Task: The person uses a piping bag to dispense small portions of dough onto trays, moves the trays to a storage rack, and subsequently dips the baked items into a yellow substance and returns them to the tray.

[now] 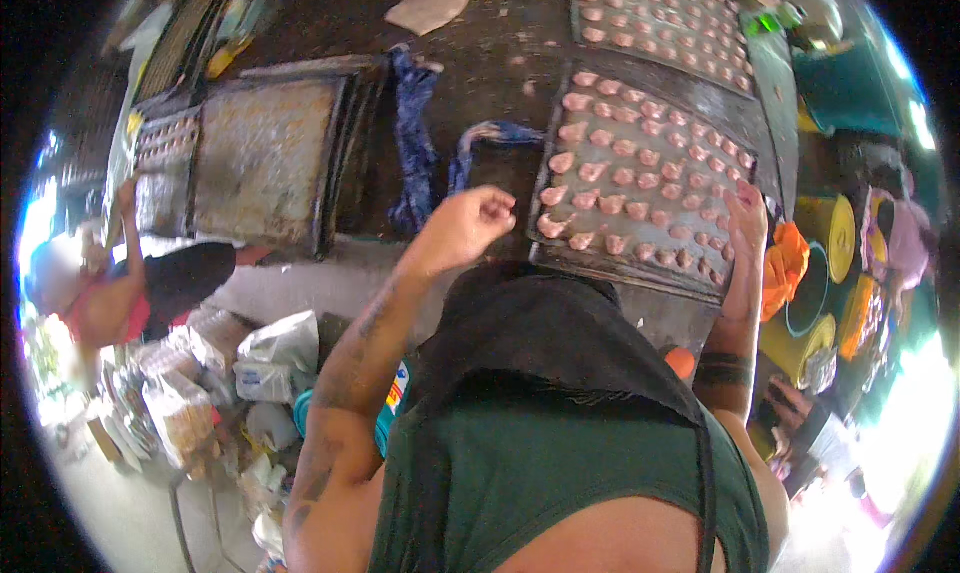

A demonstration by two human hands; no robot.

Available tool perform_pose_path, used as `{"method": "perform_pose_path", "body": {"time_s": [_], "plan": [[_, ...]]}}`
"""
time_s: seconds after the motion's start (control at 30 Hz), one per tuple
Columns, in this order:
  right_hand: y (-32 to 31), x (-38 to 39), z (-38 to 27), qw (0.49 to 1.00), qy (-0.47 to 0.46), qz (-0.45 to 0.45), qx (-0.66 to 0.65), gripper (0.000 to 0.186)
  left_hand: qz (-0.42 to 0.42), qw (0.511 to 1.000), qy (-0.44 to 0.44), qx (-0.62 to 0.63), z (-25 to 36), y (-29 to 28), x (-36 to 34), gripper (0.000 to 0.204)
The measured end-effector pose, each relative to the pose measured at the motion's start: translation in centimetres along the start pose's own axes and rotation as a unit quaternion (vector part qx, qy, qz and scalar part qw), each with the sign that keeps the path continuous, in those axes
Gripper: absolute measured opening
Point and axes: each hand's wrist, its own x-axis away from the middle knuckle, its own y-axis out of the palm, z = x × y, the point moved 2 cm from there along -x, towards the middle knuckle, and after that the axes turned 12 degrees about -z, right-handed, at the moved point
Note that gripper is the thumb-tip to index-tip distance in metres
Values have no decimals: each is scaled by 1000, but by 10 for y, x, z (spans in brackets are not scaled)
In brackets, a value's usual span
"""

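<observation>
A dark baking tray (622,225) lies on the table in front of me, set with rows of small pinkish dough pieces (648,158). Just off its left edge, in the air, is my left hand (478,225), its fingers curled in and nothing showing in them. My right hand (746,218) is at the tray's right edge, beside the last dough pieces. Its fingers look drawn together; whether they grip the rim or a piece of dough is too blurred to tell.
Beyond it lies a second filled tray (660,28). Blue cloths (415,123) lie left of my tray. Further left are stacked trays (265,158) and another person (110,293). Plastic bags (280,358) sit low at left; an orange cloth (787,263) and yellow containers (835,238) stand at right.
</observation>
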Motion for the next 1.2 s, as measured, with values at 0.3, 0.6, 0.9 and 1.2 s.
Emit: {"method": "perform_pose_path", "body": {"time_s": [0.3,0.6,0.9,1.2], "plan": [[-62,53,-25,950,290,-110,-40,57,48,947,-143,283,-26,57,-16,47],[-124,16,6,938,286,-137,-138,82,16,800,69,596,99,96,6,70],[-88,-248,50,995,84,-10,-58,39,227,746,230,583,166,118,74,91],[-35,-306,26,977,146,20,153,47,413,703,264,515,161,165,128,87]]}}
